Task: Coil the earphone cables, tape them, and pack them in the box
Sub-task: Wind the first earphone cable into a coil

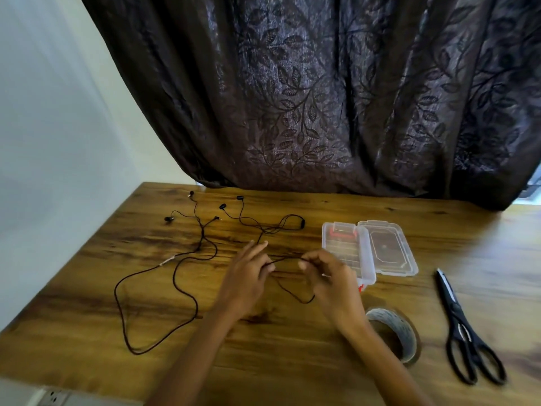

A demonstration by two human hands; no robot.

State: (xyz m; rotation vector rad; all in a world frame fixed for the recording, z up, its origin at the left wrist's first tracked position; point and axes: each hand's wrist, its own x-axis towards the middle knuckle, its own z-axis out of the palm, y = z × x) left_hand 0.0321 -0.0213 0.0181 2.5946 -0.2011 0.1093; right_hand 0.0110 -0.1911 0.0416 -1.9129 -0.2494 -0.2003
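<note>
Two black earphone sets lie tangled on the wooden table [292, 361]. One earphone cable [288, 259] stretches between my hands: my left hand [248, 273] pinches it at the left, my right hand [328, 276] pinches it at the right, and a loop hangs below them. Its remote [302, 223] and buds [240, 197] lie farther back. The other earphone cable [175, 276] sprawls in a big loop at the left, untouched. A clear plastic box [345, 244] stands open behind my right hand, its lid [386, 250] flat to the right. A roll of tape [395, 332] sits by my right wrist.
Black scissors [465, 326] lie at the right side of the table. A dark leaf-patterned curtain [322, 98] hangs behind the table's far edge. A white wall stands at the left, and a power socket [54, 398] shows below the near left edge.
</note>
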